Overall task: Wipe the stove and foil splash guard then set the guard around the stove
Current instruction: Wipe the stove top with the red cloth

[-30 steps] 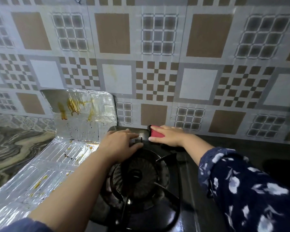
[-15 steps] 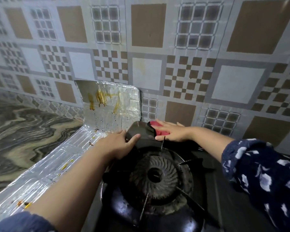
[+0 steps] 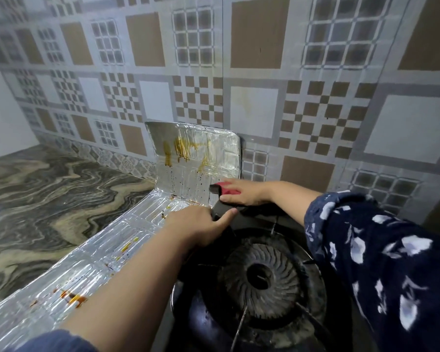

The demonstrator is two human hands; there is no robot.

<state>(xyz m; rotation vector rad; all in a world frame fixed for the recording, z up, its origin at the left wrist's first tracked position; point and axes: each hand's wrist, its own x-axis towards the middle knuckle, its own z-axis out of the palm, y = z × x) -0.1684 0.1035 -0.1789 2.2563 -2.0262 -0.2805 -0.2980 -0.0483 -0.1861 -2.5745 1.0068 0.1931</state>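
Note:
A black gas stove (image 3: 285, 219) with a round burner (image 3: 261, 274) fills the lower right. My left hand (image 3: 201, 228) grips the stove's back left corner, thumb on top. My right hand (image 3: 241, 193) presses a red sponge (image 3: 225, 188) with a dark scrub side onto that same back corner. The foil splash guard (image 3: 107, 252) lies along the stove's left side. One panel (image 3: 193, 158) of it stands upright against the wall, streaked with yellow-brown grease.
A marbled grey stone counter (image 3: 48, 199) stretches to the left of the guard. A patterned tiled wall (image 3: 264, 85) rises right behind the stove. My flowered dark sleeve (image 3: 381, 262) covers the stove's right side.
The view has swung right and closer. My right hand with the sponge has slid left along the stove's back edge toward the upright foil panel. My left hand keeps its hold.

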